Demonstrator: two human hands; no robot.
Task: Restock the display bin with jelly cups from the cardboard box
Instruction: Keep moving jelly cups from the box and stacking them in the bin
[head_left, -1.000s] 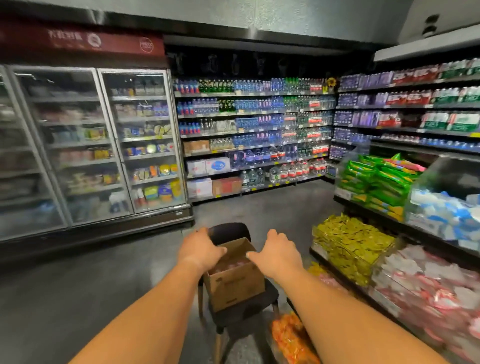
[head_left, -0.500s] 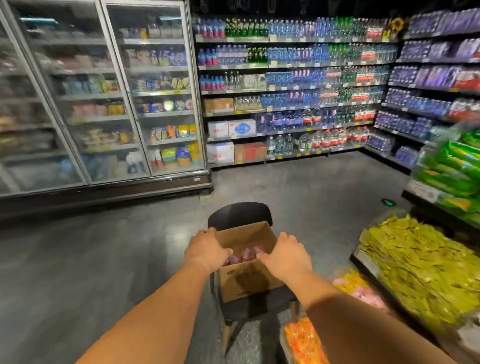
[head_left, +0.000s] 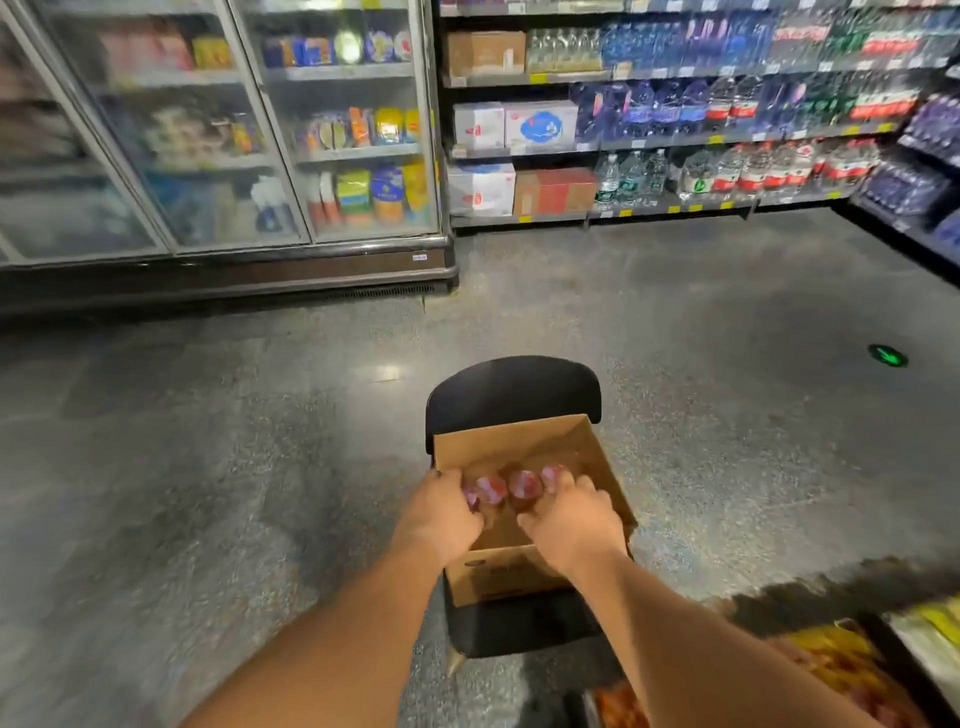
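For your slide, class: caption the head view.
Both hands, left hand and right hand, gather jelly cups from a cardboard box on a black chair.

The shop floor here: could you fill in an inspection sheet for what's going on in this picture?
Surface: black chair on grey speckled floor bears the cardboard box.
Job's things: box open; jelly cups with pink-red tops inside; display bin at lower right, blurred.
Clutter: nothing seen.
Grips: left hand and right hand both reach into the box, fingers curled at the cups.
Cables: nothing seen.
Surroundings: glass-door coolers, shelves of bottled water, green floor marker.
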